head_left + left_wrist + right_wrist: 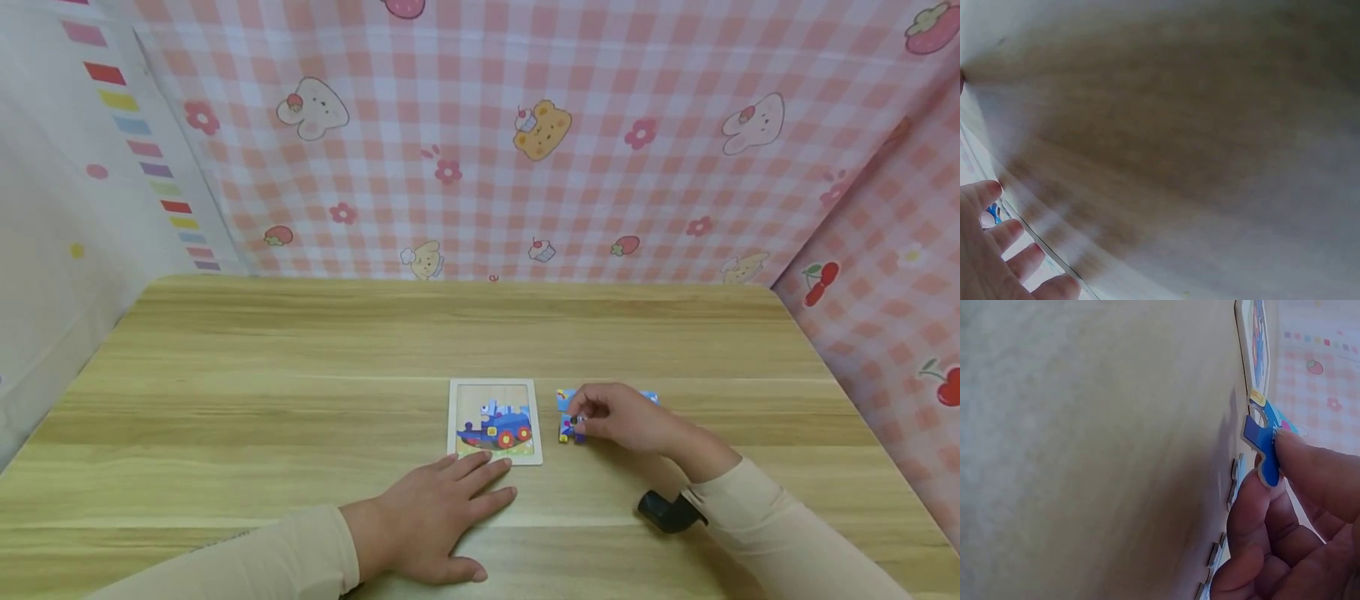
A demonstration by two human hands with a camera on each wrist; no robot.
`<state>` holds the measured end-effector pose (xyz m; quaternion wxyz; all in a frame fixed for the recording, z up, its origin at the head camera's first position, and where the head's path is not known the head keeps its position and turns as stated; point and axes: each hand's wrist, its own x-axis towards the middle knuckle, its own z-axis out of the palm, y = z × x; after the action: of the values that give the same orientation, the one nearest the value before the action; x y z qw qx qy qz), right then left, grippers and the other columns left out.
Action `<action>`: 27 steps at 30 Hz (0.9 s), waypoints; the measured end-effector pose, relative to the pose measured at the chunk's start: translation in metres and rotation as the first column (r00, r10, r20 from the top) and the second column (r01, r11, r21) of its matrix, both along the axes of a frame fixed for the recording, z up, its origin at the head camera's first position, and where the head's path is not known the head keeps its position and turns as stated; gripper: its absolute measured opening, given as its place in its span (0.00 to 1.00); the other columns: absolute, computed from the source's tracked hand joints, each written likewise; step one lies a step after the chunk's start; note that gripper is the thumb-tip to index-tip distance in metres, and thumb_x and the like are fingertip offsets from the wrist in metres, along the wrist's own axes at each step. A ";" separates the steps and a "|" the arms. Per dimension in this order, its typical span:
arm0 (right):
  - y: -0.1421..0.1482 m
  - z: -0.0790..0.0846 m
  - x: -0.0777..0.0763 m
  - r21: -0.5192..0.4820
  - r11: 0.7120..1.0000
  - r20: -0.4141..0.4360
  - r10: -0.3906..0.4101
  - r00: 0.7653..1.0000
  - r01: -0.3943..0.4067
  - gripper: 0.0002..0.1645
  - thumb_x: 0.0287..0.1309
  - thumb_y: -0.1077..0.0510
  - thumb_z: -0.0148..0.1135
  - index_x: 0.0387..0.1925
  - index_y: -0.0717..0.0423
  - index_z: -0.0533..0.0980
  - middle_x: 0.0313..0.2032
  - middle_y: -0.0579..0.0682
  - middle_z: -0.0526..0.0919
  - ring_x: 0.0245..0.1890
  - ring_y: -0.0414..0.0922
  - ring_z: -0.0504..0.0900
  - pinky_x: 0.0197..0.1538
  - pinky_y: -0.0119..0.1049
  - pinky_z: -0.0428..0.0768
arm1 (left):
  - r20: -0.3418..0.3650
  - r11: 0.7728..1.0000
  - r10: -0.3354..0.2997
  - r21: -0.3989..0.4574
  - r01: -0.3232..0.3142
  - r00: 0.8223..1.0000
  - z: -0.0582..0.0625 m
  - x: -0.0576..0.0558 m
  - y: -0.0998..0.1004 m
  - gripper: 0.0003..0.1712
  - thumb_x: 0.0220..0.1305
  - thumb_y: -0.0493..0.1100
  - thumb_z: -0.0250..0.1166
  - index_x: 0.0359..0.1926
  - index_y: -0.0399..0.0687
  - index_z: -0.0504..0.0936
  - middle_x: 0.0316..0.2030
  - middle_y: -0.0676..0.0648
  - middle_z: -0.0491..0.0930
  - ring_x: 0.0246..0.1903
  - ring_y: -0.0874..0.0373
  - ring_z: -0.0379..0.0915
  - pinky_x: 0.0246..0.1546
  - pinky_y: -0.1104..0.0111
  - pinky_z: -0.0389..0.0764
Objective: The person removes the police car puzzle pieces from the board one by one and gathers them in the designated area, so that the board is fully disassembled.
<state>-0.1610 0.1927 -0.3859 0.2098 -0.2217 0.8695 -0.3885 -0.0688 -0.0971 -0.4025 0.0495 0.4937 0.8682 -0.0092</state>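
Observation:
A blue jigsaw puzzle piece (1266,440) with a yellow corner is pinched between thumb and fingers of my right hand (618,417), held just off the table to the right of the puzzle board. The puzzle board (537,421) has a pale frame; inside it, several joined pieces show a blue train with red wheels, and bare wood shows along its upper part. My left hand (431,517) lies spread, palm down, its fingertips at the board's lower edge. In the left wrist view the fingers (1007,234) reach along that edge.
Light blue loose pieces (649,397) lie beside and partly behind my right hand. A black strap-like device (663,510) juts from the right sleeve. The wooden table (262,400) meets a pink checked cloth (480,192) at its far edge.

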 end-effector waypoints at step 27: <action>-0.006 -0.003 0.008 0.148 0.989 -0.111 -0.012 0.994 0.029 0.08 0.54 0.64 0.69 0.34 0.55 0.77 0.28 0.44 0.76 0.30 0.40 0.72 0.34 0.32 0.73 | -0.002 1.000 -0.001 -0.006 0.001 1.000 0.000 0.000 0.000 0.44 0.62 0.72 0.50 0.71 0.54 0.62 0.71 0.45 0.59 0.69 0.48 0.56 0.61 0.55 0.69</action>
<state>-0.1527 0.1865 -0.3889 0.1738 -0.2173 0.9086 -0.3115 -0.0689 -0.0973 -0.4029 0.0501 0.4938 0.8680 -0.0126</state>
